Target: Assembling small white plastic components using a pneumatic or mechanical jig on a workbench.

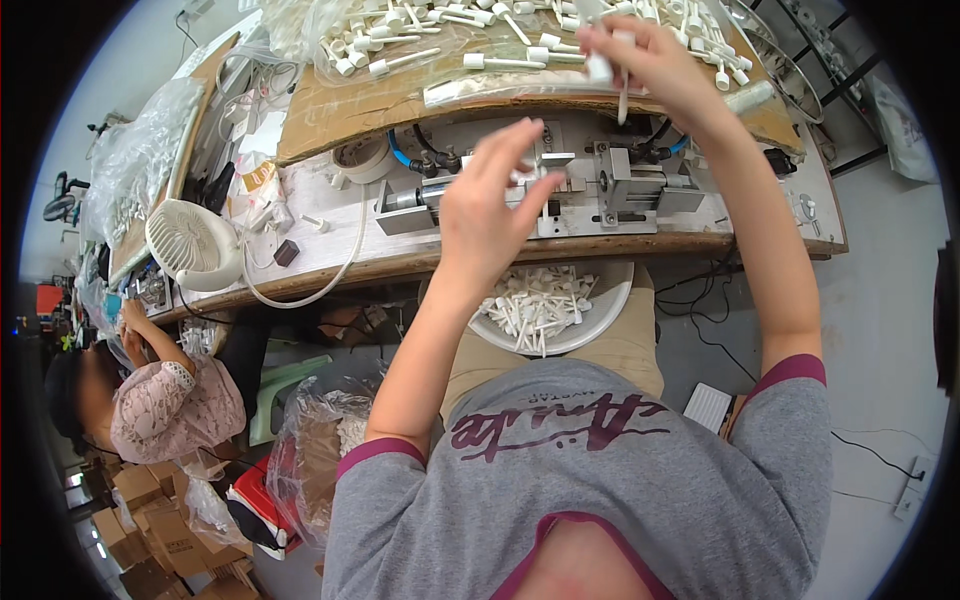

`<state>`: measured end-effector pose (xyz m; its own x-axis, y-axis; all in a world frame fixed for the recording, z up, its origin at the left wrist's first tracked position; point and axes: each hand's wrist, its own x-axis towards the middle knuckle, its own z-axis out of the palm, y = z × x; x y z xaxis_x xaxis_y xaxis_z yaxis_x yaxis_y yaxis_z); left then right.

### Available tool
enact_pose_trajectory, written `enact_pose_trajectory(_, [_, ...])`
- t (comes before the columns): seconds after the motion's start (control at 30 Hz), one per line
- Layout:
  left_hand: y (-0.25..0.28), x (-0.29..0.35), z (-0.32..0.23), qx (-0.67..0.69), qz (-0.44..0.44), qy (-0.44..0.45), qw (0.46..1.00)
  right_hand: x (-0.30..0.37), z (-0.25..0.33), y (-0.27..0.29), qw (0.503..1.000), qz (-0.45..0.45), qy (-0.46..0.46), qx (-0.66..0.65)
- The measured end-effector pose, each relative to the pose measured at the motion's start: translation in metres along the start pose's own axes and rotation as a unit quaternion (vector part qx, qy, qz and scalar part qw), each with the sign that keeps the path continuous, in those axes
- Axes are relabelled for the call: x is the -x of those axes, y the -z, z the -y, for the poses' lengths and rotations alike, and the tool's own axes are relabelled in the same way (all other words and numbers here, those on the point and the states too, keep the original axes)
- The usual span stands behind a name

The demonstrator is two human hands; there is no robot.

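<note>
My right hand (660,70) is raised at the edge of the cardboard, its fingers closed on a white plastic cap with a thin stem (623,95). Another white cap shows blurred beside those fingertips. My left hand (485,205) hovers over the left part of a metal clamping fixture (625,185), thumb and fingers apart. A bit of white shows between them, too blurred to tell whether the hand touches it. Many more white stemmed caps (500,62) lie heaped on the cardboard (330,110). On my lap rests a white basin (612,318) full of similar white pieces (535,305).
A white fan (195,245), a roll of tape (362,160) and a curved white cable (345,275) occupy the bench's left side. Blue air hoses (398,150) run to the fixture. Another person (170,400) works at far left, near plastic bags (315,440) and cardboard boxes (150,500).
</note>
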<state>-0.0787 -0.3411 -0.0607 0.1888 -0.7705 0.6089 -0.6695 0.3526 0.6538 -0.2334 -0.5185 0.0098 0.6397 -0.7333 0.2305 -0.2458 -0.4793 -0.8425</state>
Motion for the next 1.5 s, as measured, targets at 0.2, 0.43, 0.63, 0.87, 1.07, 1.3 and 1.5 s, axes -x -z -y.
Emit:
enact_pose_trajectory(0.2, [-0.005,-0.006,-0.010,0.058,0.019,-0.053,0.997,0.076,0.018,-0.057,0.972,0.018,-0.142,-0.186])
enact_pose_trajectory(0.43, [-0.009,0.038,-0.018,0.083,0.050,0.031,0.995,0.112,-0.003,-0.077,0.943,0.071,-0.211,-0.249])
enact_pose_trajectory(0.63, [-0.010,0.062,0.002,-0.051,0.137,0.013,0.989,0.121,-0.031,-0.070,0.975,-0.030,-0.161,-0.148])
enact_pose_trajectory(0.87, [-0.021,0.054,0.012,-0.294,0.202,-0.143,0.923,0.131,-0.020,-0.064,0.984,-0.030,-0.141,-0.106])
enact_pose_trajectory(1.07, [-0.023,0.034,0.016,-0.347,0.238,-0.188,0.888,0.136,-0.007,-0.057,0.988,-0.066,-0.109,-0.087])
enact_pose_trajectory(1.3, [-0.018,0.034,0.015,-0.305,0.270,-0.114,0.906,0.139,-0.009,-0.046,0.985,-0.138,0.031,0.095])
enact_pose_trajectory(1.5, [0.003,0.021,-0.009,0.125,0.207,0.120,0.963,0.130,-0.025,-0.052,0.879,-0.120,0.283,0.364])
